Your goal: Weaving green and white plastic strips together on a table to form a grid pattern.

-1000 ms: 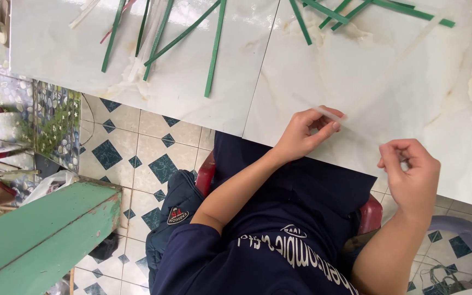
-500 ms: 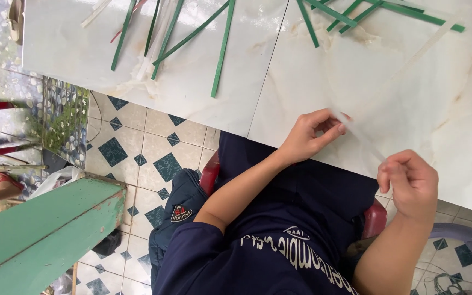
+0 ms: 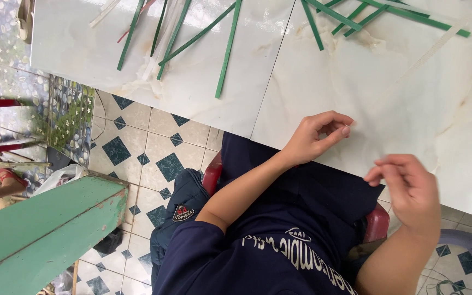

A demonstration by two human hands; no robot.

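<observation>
My left hand rests at the near edge of the glossy white marble-patterned desk, its grip pinched together, thumb against forefinger; whether it clamps anything cannot be told. My right hand hovers just off the desk edge, blurred, fingers curled, grip state indeterminable. Long flat green strips lie scattered well apart from both hands on the far side.

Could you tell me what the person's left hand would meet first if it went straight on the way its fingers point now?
Probably the right hand: the left hand has its fingertips aimed rightward, low over the bare marble tabletop.
</observation>
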